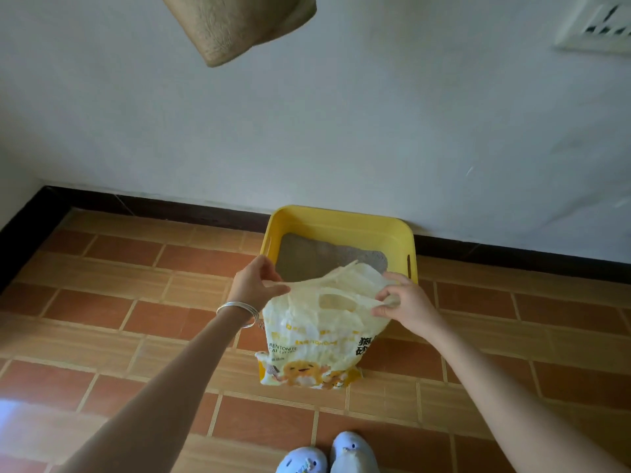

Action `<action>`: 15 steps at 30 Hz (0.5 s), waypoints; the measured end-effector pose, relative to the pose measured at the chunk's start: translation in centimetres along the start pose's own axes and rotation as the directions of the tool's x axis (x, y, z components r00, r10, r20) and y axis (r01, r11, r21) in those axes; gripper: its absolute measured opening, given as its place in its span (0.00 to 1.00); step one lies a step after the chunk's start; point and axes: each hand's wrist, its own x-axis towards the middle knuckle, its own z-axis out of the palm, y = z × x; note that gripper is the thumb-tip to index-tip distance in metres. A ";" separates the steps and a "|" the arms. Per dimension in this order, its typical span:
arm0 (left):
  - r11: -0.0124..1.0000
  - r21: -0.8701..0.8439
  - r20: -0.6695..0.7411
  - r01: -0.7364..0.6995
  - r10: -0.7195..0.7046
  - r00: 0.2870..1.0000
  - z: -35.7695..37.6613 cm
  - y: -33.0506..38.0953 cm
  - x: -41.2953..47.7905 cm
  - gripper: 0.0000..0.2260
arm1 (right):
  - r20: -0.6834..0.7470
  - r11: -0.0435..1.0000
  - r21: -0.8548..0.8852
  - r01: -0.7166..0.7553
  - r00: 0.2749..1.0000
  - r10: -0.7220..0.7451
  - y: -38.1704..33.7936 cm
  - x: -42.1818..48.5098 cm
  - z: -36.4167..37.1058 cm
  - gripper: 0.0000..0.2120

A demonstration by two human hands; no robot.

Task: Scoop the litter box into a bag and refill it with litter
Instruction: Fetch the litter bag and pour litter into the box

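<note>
Two hands: both are working at the top of the litter bag, so I judge the refill stage is only starting.
Floor [102, 322]: tiles are carrying the box, the bag and my slippers [327, 454]; I am seeing no spilled litter on them.
Litter box [341, 220]: yellow tray is sitting against the dark skirting at the wall, grey litter [307, 257] lying low inside it, far below the rim.
Litter bag [307, 339]: printed bentonite cat-litter bag is standing upright on the floor just in front of the box, its upper part overlapping the near rim in this view; its body is looking slack rather than full.
Left hand [254, 285]: fingers are pinching the left end of the bag's top edge and stretching it outward; bangles are sitting on the wrist.
Right hand [406, 307]: thumb and fingers are pinching the right end of the same edge, pulling the opposite way.
Done, as judged: scooping cannot be confirmed; no scoop and no waste bag are showing.
Left, as judged: opening the mouth, lifting and tipping the bag over the box, levelling the fresh litter.
Cannot tell: whether the bag mouth is already open.
</note>
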 end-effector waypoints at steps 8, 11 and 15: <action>0.988 -0.126 0.043 0.093 -0.088 0.995 -1.0 -0.5 0.0 0.08 | -0.145 0.990 0.135 0.039 0.989 -0.020 0.3 -0.1 0.8 0.13; 0.986 -0.129 0.094 0.110 -0.099 0.991 -2.3 1.4 -1.6 0.08 | -0.155 0.973 0.230 0.009 0.987 0.028 -0.8 -2.1 -0.2 0.15; 0.995 -0.071 0.196 0.066 -0.051 0.979 -6.9 8.0 -4.3 0.06 | -0.153 0.976 0.215 0.021 0.988 0.013 -6.0 -6.3 -5.3 0.15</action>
